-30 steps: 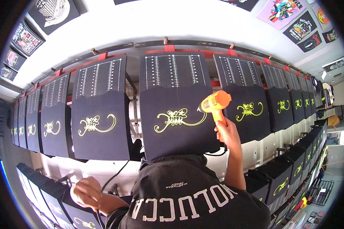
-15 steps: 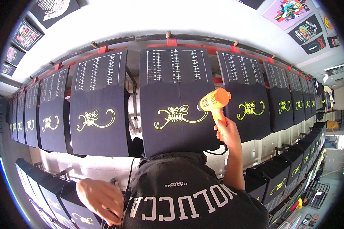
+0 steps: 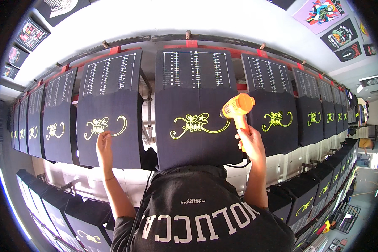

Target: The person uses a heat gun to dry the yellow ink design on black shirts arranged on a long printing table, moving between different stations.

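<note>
My right hand (image 3: 253, 143) is closed round the handle of an orange heat gun (image 3: 238, 106). Its dark nozzle points left, over the right end of a yellow-green line print (image 3: 191, 123) on the black shirt (image 3: 197, 153) in front of me. That shirt is stretched over a flat printing board (image 3: 182, 71) with white ruler marks. My left hand (image 3: 104, 147) is raised over the neighbouring black shirt (image 3: 128, 153) on the left, fingers loosely bent and nothing seen in them. Its fingertips overlap the print (image 3: 97, 126) there; whether they touch the cloth I cannot tell.
More boards with printed black shirts run left and right along a red and dark metal rail (image 3: 222, 40). A second row (image 3: 323, 185) stands behind me on both sides. A dark cord (image 3: 238, 166) hangs below the heat gun. Sample prints (image 3: 339, 34) are on the wall.
My left hand has moved up and forward from beside my body to the print on the left shirt. The heat gun stays in my right hand, almost in the same place.
</note>
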### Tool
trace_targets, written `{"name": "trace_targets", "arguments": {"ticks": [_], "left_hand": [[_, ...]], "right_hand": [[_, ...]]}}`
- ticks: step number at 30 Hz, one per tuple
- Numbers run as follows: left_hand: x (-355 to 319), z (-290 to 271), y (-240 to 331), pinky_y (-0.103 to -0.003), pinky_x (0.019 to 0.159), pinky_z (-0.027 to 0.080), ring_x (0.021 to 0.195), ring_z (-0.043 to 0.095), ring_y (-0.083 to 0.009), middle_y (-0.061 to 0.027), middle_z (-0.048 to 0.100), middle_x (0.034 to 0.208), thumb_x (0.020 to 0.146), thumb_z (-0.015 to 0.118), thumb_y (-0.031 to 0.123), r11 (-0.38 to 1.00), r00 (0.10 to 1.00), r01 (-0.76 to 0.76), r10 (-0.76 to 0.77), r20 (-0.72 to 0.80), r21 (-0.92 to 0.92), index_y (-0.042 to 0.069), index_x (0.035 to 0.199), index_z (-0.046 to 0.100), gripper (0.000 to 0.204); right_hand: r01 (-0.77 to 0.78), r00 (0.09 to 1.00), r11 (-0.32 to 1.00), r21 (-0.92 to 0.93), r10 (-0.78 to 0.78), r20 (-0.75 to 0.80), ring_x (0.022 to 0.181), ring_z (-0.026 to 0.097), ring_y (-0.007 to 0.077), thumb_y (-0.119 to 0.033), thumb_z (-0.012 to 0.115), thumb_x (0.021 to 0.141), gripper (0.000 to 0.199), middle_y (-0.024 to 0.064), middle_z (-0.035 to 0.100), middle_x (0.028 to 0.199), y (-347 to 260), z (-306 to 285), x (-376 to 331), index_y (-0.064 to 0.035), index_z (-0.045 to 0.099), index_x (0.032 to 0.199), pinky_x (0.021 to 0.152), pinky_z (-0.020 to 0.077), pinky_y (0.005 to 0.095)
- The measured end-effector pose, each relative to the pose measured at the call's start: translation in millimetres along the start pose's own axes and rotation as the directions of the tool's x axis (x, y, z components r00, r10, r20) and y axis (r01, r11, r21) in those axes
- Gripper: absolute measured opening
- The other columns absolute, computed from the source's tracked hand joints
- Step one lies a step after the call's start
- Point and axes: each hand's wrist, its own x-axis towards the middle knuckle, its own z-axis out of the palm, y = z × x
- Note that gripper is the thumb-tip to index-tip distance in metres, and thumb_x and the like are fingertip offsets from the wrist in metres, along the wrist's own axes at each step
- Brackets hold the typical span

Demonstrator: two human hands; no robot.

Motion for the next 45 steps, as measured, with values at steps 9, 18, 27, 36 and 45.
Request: {"name": "trace_targets", "arguments": {"ticks": [9, 18, 27, 36, 45], "left_hand": [[-5, 8, -215, -0.051, 0.104, 0.038, 0.125, 0.045, -0.0430, -0.0317, 0.041, 0.137, 0.088, 0.062, 0.028, 0.713, 0.559, 0.566, 0.038, -0.828, 0.415, 0.002, 0.133, 0.046, 0.054], [-7, 33, -216, -0.051, 0.109, 0.033, 0.136, 0.032, -0.0441, -0.0342, 0.030, 0.145, 0.095, 0.051, 0.035, 0.671, 0.639, 0.574, -0.009, -0.769, 0.469, -0.002, 0.140, 0.038, 0.059], [-12, 37, -183, -0.051, 0.110, 0.032, 0.138, 0.030, -0.0423, -0.0321, 0.027, 0.148, 0.096, 0.047, 0.037, 0.698, 0.608, 0.614, -0.120, -0.784, 0.369, -0.001, 0.141, 0.037, 0.060], [-15, 34, -178, -0.049, 0.110, 0.032, 0.136, 0.034, -0.0427, -0.0314, 0.029, 0.148, 0.095, 0.047, 0.039, 0.673, 0.605, 0.627, -0.104, -0.790, 0.392, -0.001, 0.140, 0.039, 0.060], [-13, 33, -185, -0.048, 0.111, 0.030, 0.135, 0.034, -0.0426, -0.0315, 0.029, 0.147, 0.095, 0.046, 0.039, 0.661, 0.618, 0.624, -0.092, -0.781, 0.417, -0.003, 0.140, 0.039, 0.062]], "right_hand": [[0.003, 1.000, 1.000, -0.001, -0.003, -0.010, 0.051, 0.054, 0.0067, -0.020, 0.063, 0.093, 0.026, 0.0044, 0.062, 0.078, -1, -10, 2, 0.0001, 0.059, 0.109, 0.046, 0.0447, 0.0220], [0.011, 1.000, 0.999, 0.040, -0.012, 0.018, 0.052, 0.053, 0.0063, -0.021, 0.062, 0.094, 0.028, 0.0046, 0.062, 0.079, 15, -31, 2, 0.0007, 0.058, 0.112, 0.046, 0.0443, 0.0213], [0.026, 1.000, 0.999, 0.020, -0.026, 0.009, 0.053, 0.054, 0.0065, -0.020, 0.062, 0.094, 0.029, 0.0052, 0.062, 0.080, 12, -36, -3, 0.0018, 0.058, 0.112, 0.047, 0.0448, 0.0214], [0.025, 0.997, 0.998, 0.061, -0.029, 0.071, 0.055, 0.052, 0.0063, -0.021, 0.060, 0.095, 0.030, 0.0029, 0.060, 0.079, 10, -36, 7, 0.0016, 0.058, 0.114, 0.049, 0.0435, 0.0211], [-0.004, 0.999, 1.000, 0.023, 0.003, 0.048, 0.053, 0.054, 0.0063, -0.021, 0.061, 0.094, 0.028, 0.0040, 0.062, 0.081, 10, -47, -6, 0.0010, 0.058, 0.110, 0.045, 0.0438, 0.0214]]}}
